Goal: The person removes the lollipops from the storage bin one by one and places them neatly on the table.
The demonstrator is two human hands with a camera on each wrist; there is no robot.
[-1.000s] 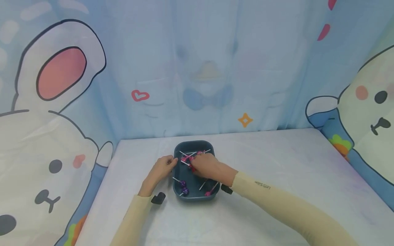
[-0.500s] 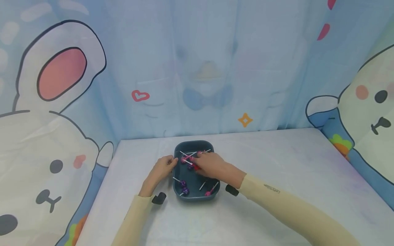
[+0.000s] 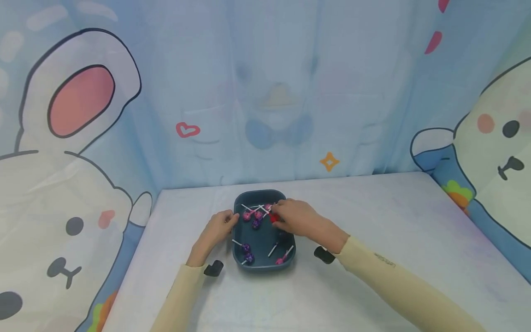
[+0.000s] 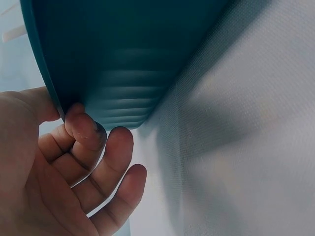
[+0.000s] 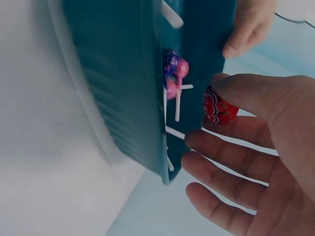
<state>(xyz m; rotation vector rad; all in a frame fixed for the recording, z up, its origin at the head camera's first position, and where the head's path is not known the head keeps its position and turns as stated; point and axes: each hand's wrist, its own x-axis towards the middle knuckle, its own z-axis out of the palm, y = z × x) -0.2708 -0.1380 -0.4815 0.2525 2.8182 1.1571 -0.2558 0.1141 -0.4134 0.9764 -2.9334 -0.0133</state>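
A dark teal tray [image 3: 260, 242] holds several lollipops. My left hand [image 3: 218, 227] is at its left rim; in the left wrist view, thumb and index finger pinch that rim [image 4: 47, 73] while the other fingers curve loosely below. My right hand [image 3: 300, 219] is over the tray's right side, pinching a red-wrapped lollipop [image 5: 216, 108] by its head between thumb and index finger. Pink lollipops [image 3: 247, 216] and a purple lollipop [image 3: 256, 224] lie together toward the back. Purple lollipops [image 3: 249, 257] sit at the front left, a pink lollipop [image 3: 280, 261] at the front right.
The tray stands on a white-covered table [image 3: 356, 221]. Behind it hangs a light blue curtain [image 3: 207, 92] printed with cartoon rabbits. A small black device [image 3: 213, 268] sits at the left wrist, and another black device [image 3: 324, 255] at the right.
My right hand has moved right from the back pile toward the tray's right rim, carrying the red lollipop. The purple lollipop beneath it now shows. My left hand stays at the rim.
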